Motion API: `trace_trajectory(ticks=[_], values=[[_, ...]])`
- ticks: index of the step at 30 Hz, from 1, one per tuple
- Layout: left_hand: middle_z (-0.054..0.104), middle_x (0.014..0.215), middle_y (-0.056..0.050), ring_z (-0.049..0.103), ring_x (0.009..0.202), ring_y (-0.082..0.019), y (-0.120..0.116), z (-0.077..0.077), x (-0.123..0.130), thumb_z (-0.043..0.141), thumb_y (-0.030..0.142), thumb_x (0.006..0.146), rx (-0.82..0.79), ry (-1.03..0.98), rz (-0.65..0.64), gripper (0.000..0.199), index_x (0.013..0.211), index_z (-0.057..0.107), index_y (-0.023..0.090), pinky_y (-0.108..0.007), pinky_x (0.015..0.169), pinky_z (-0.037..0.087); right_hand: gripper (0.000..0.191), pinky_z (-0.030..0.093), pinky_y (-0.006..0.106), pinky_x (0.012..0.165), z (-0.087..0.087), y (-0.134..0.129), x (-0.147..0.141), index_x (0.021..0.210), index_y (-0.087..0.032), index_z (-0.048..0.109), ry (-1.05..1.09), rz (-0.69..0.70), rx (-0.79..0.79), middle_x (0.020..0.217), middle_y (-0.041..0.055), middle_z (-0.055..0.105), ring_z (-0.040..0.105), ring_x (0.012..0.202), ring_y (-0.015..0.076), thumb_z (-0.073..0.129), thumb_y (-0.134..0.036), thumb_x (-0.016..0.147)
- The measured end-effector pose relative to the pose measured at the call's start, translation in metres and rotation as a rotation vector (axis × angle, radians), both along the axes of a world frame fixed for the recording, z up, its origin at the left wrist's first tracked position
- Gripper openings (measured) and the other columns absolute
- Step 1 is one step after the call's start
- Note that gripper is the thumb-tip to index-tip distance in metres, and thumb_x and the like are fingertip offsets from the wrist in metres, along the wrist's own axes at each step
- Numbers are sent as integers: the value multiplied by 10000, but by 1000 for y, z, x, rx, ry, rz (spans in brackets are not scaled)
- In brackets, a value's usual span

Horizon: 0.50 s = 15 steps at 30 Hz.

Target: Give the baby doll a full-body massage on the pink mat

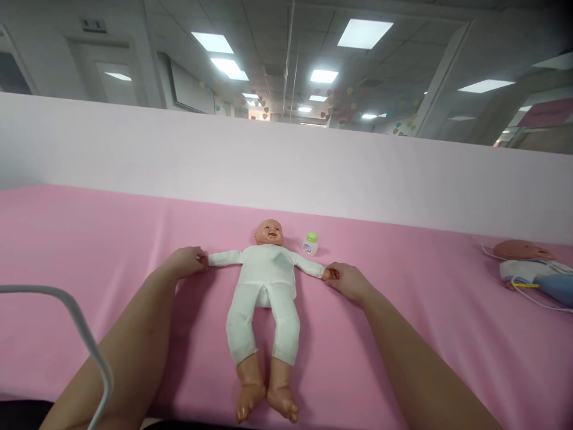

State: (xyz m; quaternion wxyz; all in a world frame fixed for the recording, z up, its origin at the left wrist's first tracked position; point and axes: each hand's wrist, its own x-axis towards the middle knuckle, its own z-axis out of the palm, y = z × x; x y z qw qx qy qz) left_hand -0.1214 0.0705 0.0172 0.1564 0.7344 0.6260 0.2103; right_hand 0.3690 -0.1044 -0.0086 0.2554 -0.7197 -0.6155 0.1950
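A baby doll (267, 272) in a white cloth suit lies on its back, head toward the far wall and bare feet toward me. Both its arms are stretched out sideways. With closed fingers, my left hand (188, 261) grips the doll's hand on the left side of the view. On the other side, my right hand (351, 280) pinches the doll's other hand between thumb and fingers. Just beyond that doll arm, near the head, stands a small clear bottle (310, 245) with a green cap and a printed label.
Pink sheeting (430, 286) covers the padded surface. A low white wall (286, 167) runs along its back, with windows above. At the far right lies a second doll (532, 266) with thin tubing and blue clothing. A grey cable (85, 328) curves across the lower left.
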Motion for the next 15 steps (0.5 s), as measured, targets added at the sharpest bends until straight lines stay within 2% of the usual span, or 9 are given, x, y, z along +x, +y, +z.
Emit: trace_trajectory(ticks=[1, 3, 6, 8, 10, 12, 15], values=[[783, 851, -50, 704, 748, -294, 0, 0, 2, 781, 329, 579, -13, 22, 5, 134, 687, 728, 270, -311, 605, 443, 272, 498, 349, 767, 0, 1, 1, 1041, -258, 736, 30, -24, 16, 1047, 49, 747, 680, 922, 259, 746, -360, 788], [775, 853, -45, 697, 783, -285, -1, 0, 6, 781, 379, 636, -42, 40, 30, 199, 803, 747, 275, -297, 604, 428, 393, 508, 335, 765, 1, 2, 2, 1113, -259, 731, 141, -70, 43, 1064, 44, 732, 675, 919, 240, 807, -368, 743], [789, 978, -55, 703, 866, -277, -1, -3, 7, 840, 420, 628, -6, -140, 86, 383, 972, 767, 268, -279, 624, 447, 501, 494, 289, 662, 0, 4, 2, 1181, -237, 709, 423, -118, 52, 943, 20, 694, 617, 750, 170, 856, -411, 735], [785, 968, -67, 698, 834, -259, 0, -8, 6, 882, 427, 603, -12, -319, 104, 492, 1045, 763, 245, -275, 623, 460, 526, 463, 260, 577, -2, 7, 2, 1183, -216, 708, 631, -145, 69, 868, 6, 661, 532, 643, 128, 875, -457, 747], [766, 877, -65, 676, 732, -225, 2, -17, 6, 911, 426, 595, -39, -509, 102, 602, 1133, 740, 214, -277, 600, 466, 479, 458, 236, 534, -6, 10, 1, 1139, -207, 721, 825, -165, 104, 872, 11, 659, 493, 618, 109, 884, -457, 764], [733, 779, -47, 648, 655, -195, 5, -26, 7, 924, 410, 609, -63, -696, 101, 667, 1192, 699, 177, -278, 581, 473, 344, 494, 215, 536, -10, 14, -1, 1056, -203, 734, 993, -198, 120, 919, 31, 673, 521, 649, 109, 870, -389, 800], [723, 762, -53, 658, 671, -177, 8, -38, 11, 928, 331, 638, -78, -949, 105, 591, 1134, 669, 139, -286, 624, 519, 115, 546, 206, 544, -15, 20, -1, 940, -194, 723, 1169, -310, 94, 915, 59, 670, 578, 689, 125, 782, -268, 875]])
